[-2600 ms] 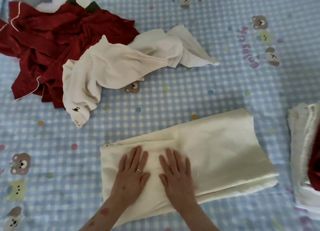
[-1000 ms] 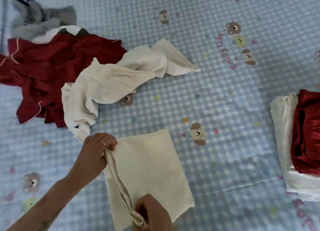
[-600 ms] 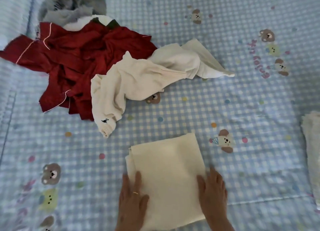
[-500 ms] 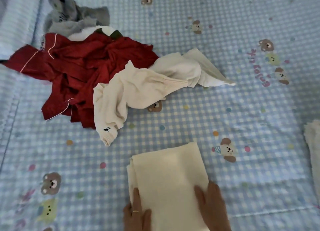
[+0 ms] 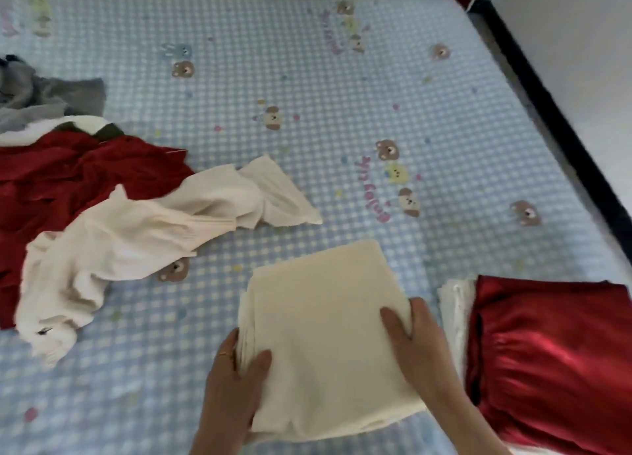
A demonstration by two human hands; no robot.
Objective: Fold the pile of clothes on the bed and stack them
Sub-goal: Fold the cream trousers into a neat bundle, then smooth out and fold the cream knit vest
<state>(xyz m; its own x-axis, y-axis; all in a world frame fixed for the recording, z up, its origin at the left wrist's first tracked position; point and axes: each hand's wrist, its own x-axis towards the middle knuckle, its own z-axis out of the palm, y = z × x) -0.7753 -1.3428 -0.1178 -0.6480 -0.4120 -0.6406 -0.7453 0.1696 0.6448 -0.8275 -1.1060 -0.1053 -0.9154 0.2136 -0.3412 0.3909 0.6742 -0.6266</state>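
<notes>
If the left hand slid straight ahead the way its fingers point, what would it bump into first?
Probably the rumpled white sweater: the left hand, gripping the folded cream cloth, points up-left across bare bedsheet. Depth is unclear.

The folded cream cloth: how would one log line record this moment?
step: lift to stack | left hand: grips folded cream cloth | right hand: grips same | stack: right | unfolded pile: left

The fingers of the left hand [image 5: 236, 383] and of the right hand [image 5: 419, 345] are hidden under the folded cream cloth [image 5: 325, 335], so only thumbs show on top. Right of the hands, the red folded garment [image 5: 554, 362] covers most of the white folded piece [image 5: 455, 307] and runs off the frame's edge. Far left of the hands, the red crumpled garment [image 5: 68, 177] and grey garment [image 5: 44, 99] are cut off, and motion blur softens everything.
</notes>
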